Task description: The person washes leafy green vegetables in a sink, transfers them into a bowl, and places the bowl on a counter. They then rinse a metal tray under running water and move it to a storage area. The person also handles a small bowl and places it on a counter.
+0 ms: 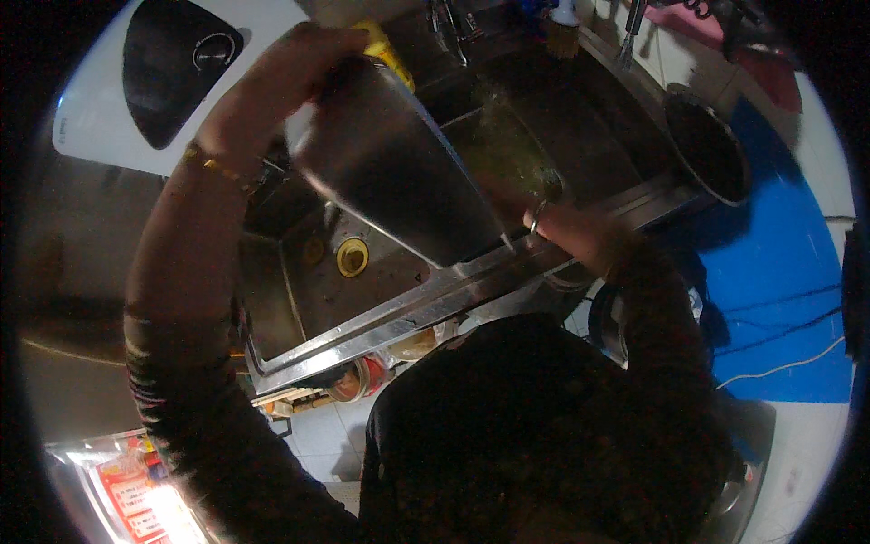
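Note:
A dark, shiny rectangular pan or tray is tilted over a stainless steel double sink. My left hand is at its upper left end, with fingers curled at the edge, partly in shadow. My right hand, with a ring or band showing, is at the pan's lower right side above the sink's front rim; its fingers are dark and mostly hidden. Below the pan a yellow-rimmed drain shows in the left basin. Murky greenish water appears in the right basin. A yellow bottle or packet is behind my left hand.
A white appliance with a dial stands at the upper left. The faucet, a brush and a whisk are at the back. A round dark pan leans at the right, beside a blue surface with cables.

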{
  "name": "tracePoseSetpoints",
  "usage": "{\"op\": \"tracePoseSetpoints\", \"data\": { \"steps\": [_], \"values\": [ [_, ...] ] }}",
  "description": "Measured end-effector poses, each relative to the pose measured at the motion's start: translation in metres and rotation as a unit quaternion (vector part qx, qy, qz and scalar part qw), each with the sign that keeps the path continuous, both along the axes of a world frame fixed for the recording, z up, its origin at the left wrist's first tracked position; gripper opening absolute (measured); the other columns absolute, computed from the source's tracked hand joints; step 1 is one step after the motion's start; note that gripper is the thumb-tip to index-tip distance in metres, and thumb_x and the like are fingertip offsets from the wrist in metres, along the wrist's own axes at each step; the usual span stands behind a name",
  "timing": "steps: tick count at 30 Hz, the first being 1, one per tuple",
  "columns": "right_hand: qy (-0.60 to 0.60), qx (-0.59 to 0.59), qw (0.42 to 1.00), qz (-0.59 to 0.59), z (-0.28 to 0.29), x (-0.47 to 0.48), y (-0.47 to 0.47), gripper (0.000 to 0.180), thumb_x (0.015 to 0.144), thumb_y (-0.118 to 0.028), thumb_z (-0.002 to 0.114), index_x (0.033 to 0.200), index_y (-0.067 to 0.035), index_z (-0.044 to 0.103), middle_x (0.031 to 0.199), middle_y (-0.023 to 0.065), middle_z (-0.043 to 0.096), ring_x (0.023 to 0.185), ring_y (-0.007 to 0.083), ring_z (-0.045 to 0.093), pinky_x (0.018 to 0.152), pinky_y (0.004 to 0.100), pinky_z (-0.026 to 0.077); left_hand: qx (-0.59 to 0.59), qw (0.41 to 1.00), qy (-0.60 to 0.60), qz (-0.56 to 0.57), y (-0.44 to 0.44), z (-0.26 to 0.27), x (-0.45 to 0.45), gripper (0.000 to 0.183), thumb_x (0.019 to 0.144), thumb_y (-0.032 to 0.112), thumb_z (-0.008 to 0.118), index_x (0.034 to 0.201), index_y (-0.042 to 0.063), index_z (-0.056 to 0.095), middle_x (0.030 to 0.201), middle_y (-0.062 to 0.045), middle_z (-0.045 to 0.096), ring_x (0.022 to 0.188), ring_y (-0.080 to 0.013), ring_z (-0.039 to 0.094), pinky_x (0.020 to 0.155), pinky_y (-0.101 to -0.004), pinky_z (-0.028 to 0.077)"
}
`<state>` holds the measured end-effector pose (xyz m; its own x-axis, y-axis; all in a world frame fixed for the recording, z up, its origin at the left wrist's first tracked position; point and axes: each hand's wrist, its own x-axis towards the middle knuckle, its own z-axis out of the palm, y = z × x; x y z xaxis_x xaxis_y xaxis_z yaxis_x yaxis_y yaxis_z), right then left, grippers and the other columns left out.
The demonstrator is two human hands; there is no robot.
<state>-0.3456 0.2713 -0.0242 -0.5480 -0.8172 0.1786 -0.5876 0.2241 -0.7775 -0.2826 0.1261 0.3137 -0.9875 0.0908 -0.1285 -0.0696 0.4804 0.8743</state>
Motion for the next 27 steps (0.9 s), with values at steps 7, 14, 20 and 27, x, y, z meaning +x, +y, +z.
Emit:
{"op": "tracePoseSetpoints", "data": {
  "steps": [7, 14, 20, 27],
  "values": [
    [0.006, -0.071, 0.993, -0.094, -0.006, 0.000, -0.033, 0.026, 0.084, -0.019, 0.050, 0.097, 0.000, 0.060, 0.090, 0.0157, 0.064, 0.080, 0.0212, 0.059, 0.070, 0.0368, 0.046, -0.182, 0.979, 0.033, -0.084, 0.088, -0.007, -0.002, 0.026, 0.076, 0.012, 0.052, 0.102, 0.013, 0.058, 0.099, -0.007, 0.058, 0.099, -0.0245, 0.051, 0.088, -0.0377, 0.034],
    [0.007, -0.084, 0.986, -0.141, -0.006, 0.003, -0.039, 0.025, 0.084, -0.019, 0.051, 0.097, 0.000, 0.061, 0.090, 0.0145, 0.064, 0.080, 0.0202, 0.058, 0.071, 0.0362, 0.046, -0.492, 0.825, 0.222, -0.167, 0.120, -0.031, 0.007, 0.022, 0.075, 0.019, 0.054, 0.083, 0.002, 0.066, 0.086, -0.020, 0.062, 0.083, -0.0333, 0.061, 0.074, -0.0393, 0.049],
    [-0.003, -0.103, 0.981, -0.167, -0.010, 0.004, -0.042, 0.025, 0.084, -0.019, 0.051, 0.097, 0.000, 0.061, 0.091, 0.0136, 0.064, 0.081, 0.0194, 0.058, 0.071, 0.0356, 0.045, -0.515, 0.817, 0.224, -0.132, 0.111, -0.033, 0.028, 0.018, 0.075, 0.016, 0.056, 0.079, -0.001, 0.061, 0.070, -0.016, 0.061, 0.064, -0.0308, 0.059, 0.062, -0.0425, 0.048],
    [-0.192, -0.283, 0.923, -0.179, -0.009, -0.005, -0.012, 0.027, 0.082, -0.021, 0.053, 0.097, 0.000, 0.061, 0.090, 0.0131, 0.064, 0.080, 0.0190, 0.058, 0.071, 0.0350, 0.045, -0.238, 0.958, 0.160, -0.013, 0.017, -0.023, 0.081, 0.019, 0.081, 0.012, 0.058, 0.092, -0.003, 0.057, 0.080, -0.006, 0.061, 0.072, -0.0091, 0.053, 0.061, -0.0261, 0.044]
  ]
}}
